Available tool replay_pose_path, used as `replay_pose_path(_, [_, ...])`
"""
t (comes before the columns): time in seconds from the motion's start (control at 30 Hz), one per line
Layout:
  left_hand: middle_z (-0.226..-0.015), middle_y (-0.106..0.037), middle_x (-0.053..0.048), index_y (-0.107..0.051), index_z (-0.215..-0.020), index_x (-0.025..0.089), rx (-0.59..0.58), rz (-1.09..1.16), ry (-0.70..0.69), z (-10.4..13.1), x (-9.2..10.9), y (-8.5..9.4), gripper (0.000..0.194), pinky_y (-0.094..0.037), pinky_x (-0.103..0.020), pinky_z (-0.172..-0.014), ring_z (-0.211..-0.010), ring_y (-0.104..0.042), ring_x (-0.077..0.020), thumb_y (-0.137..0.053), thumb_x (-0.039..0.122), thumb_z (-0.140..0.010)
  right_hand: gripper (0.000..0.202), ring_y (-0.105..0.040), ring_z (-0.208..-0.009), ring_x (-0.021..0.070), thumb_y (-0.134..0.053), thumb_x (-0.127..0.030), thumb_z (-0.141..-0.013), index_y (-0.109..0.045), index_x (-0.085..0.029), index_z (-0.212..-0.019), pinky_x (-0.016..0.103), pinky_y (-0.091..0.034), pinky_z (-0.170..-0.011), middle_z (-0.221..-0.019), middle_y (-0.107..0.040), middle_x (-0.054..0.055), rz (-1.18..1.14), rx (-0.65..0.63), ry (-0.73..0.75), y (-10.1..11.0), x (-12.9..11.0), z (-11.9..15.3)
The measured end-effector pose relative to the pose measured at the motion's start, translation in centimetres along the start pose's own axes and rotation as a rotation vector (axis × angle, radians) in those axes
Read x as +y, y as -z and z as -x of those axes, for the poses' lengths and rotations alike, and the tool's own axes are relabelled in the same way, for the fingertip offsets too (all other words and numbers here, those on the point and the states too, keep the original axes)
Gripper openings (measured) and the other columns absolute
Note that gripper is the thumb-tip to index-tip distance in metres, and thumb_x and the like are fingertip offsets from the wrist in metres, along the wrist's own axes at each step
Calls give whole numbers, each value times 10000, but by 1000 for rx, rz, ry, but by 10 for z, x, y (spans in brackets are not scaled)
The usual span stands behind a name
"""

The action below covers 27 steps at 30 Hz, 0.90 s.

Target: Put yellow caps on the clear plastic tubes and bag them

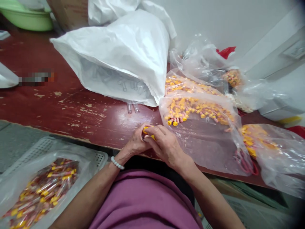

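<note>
At the front edge of the table (95,124), my left hand (137,140) curls around 2 yellow caps (145,129), and my right hand (167,144) pinches at them.

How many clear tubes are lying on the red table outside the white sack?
2: a left tube and a right tube, side by side at the lower edge of the white sack. Others may be hidden beneath it.
</note>
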<state>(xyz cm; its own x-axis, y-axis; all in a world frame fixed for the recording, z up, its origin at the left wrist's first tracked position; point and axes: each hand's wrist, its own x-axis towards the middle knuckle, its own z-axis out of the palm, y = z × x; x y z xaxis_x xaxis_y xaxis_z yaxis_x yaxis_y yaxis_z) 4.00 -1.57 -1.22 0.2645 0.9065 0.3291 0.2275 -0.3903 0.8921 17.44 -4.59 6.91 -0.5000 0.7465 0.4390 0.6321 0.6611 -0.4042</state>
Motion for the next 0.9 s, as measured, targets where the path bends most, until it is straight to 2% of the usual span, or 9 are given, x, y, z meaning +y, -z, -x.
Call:
replay_pose_path(0.1, [-936,-620,-38,-563,-945,173,4,17,29,1,-2,-1,228,-479,-284,-811,-874,-592,-171,-587,186,-719,188,-574,-938,204,-522,-219,-884,-570,-199,-1065,368,-471,-852,-1057,-647,73,75,-41,64,-1,2,-4])
replay_pose_path(0.2, [-907,-614,-30,-551,-950,176,12,-27,64,2,1,1,273,-483,-281,-763,-809,-582,-166,-626,208,-689,227,-546,-1015,215,-510,-223,-882,-557,-202,-1104,397,-445,-897,-1095,-627,81,62,62,63,6,3,-4])
replay_pose_path(0.3, [-888,-605,-16,-538,-981,176,-16,-23,51,2,5,3,382,-476,-268,-733,-784,-573,-158,-677,189,-625,289,-560,-950,200,-441,-125,-857,-549,-214,-1110,391,-430,-865,-1010,-645,61,68,132,24,5,3,4])
replay_pose_path(0.37, [-893,-612,-20,-543,-983,171,-21,17,63,1,5,3,363,-474,-262,-727,-788,-579,-156,-666,191,-642,341,-564,-936,206,-448,-103,-822,-543,-228,-1124,396,-401,-854,-985,-665,45,119,96,23,-3,2,11])
replay_pose_path(0.5, [-867,-627,-27,-554,-940,164,35,109,119,0,0,0,227,-476,-267,-717,-769,-581,-150,-598,235,-728,426,-523,-1077,237,-460,-74,-801,-518,-247,-1187,432,-323,-901,-1072,-671,40,215,-14,45,-22,1,19])
replay_pose_path(0.63, [-862,-626,-10,-548,-949,163,23,128,150,-2,4,0,382,-471,-255,-704,-761,-581,-147,-705,204,-603,477,-550,-1035,205,-427,-47,-751,-487,-230,-1187,393,-401,-888,-1062,-642,47,-6,42,-77,-12,8,19])
replay_pose_path(0.7, [-835,-620,-2,-533,-932,155,5,242,214,-2,10,2,406,-471,-242,-673,-733,-582,-137,-717,171,-570,488,-540,-1077,198,-420,-81,-776,-429,-225,-1243,384,-433,-902,-1158,-587,72,-82,127,-169,-1,13,19])
replay_pose_path(0.77, [-823,-614,-2,-517,-923,145,-4,391,312,0,15,4,432,-475,-241,-667,-716,-581,-129,-722,140,-542,532,-472,-1197,229,-477,-168,-805,-353,-220,-1320,436,-402,-980,-1294,-497,108,-36,152,-174,4,17,21])
replay_pose_path(0.9, [-845,-599,-1,-520,-965,138,19,563,441,8,18,5,521,-474,-244,-667,-728,-565,-128,-714,84,-484,859,-337,-1318,330,-697,-382,-693,-256,-177,-1401,557,-306,-1054,-1422,-375,167,143,-7,-5,-9,18,24])
